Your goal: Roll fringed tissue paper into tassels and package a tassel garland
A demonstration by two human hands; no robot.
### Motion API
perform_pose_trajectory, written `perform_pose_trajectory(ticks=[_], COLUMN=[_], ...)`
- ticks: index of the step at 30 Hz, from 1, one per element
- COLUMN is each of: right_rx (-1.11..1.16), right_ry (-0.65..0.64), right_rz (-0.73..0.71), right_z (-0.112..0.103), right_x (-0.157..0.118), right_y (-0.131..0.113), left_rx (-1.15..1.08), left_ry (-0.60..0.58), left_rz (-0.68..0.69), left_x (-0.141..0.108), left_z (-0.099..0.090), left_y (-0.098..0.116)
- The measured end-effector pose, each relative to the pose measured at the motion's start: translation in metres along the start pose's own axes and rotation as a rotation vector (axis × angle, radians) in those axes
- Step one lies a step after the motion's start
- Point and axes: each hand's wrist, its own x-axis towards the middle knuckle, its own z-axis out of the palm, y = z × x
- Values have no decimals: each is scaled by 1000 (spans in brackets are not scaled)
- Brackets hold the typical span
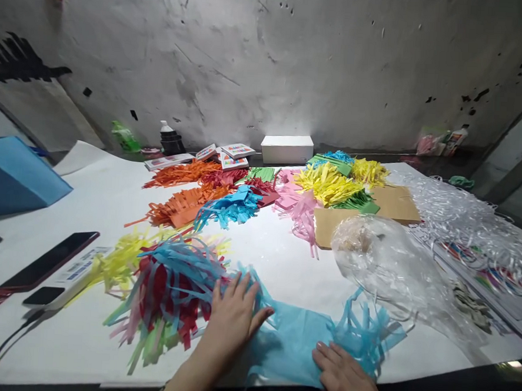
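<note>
A sheet of light blue tissue paper (299, 333) with fringed ends lies flat near the table's front edge. My left hand (231, 317) is open, its fingers spread over the left fringe of that sheet. On the sheet's right part rest the outstretched fingers of my right hand (347, 375), beside the right-hand fringe (363, 331); its thumb is partly hidden. Just left of my left hand sits a heap of cut tissue fringe (176, 284) in blue, red, pink and green. Pale yellow fringe (124, 258) shows behind that heap.
Orange (185, 205), blue (231, 205), pink (304, 213) and yellow fringe bundles (332, 185) lie farther back. A clear plastic bag (398, 263) and white shredded strips (467, 214) are at right. Left are a phone (51, 259), a cabled white device (63, 281) and a blue box (19, 175).
</note>
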Motion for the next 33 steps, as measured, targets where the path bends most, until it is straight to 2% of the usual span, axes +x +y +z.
perform_pose_trajectory(ticks=[1, 2, 4, 5, 6, 8, 10, 13, 16, 18, 22, 24, 26, 29, 31, 33], right_rx=[27, 51, 73, 73, 67, 49, 21, -54, -164, -250, -381, -408, -319, -85, -33, -39], right_ry=[-13, -24, -26, -35, -46, -66, -56, -54, -107, -149, -169, -109, -63, -155, -218, -213], right_rz=[8, 22, 89, 138, 195, 304, 391, 483, 564, 600, 613, 574, 436, 182, 95, 66], right_z=[-1, -3, -6, -7, -8, -8, -7, -1, 9, 14, 14, 7, -2, -11, -14, -13], right_x=[-1, -1, -3, -4, -5, -7, -5, 6, 19, 24, 29, 33, 35, 31, 25, 17], right_y=[0, 0, -1, -2, -3, -5, -6, -5, -1, 2, 6, 5, 3, 1, 1, 0], left_rx=[-11, -63, -234, -321, -396, -495, -519, -429, -269, -193, -128, -126, -132, -139, -116, -99], left_ry=[19, 12, -28, -37, -34, -14, -49, -171, -321, -409, -536, -571, -571, -546, -471, -262], left_rz=[24, 126, 414, 503, 529, 441, 299, 74, -154, -235, -289, -288, -276, -254, -248, -197], left_x=[0, -2, -10, -14, -19, -25, -26, -17, -2, 9, 22, 24, 24, 20, 14, 6], left_z=[-4, -8, -11, -11, -8, -1, 5, 6, -1, -6, -11, -11, -9, -7, -7, -6], left_y=[1, 6, 21, 30, 38, 48, 50, 47, 50, 54, 60, 59, 57, 49, 43, 39])
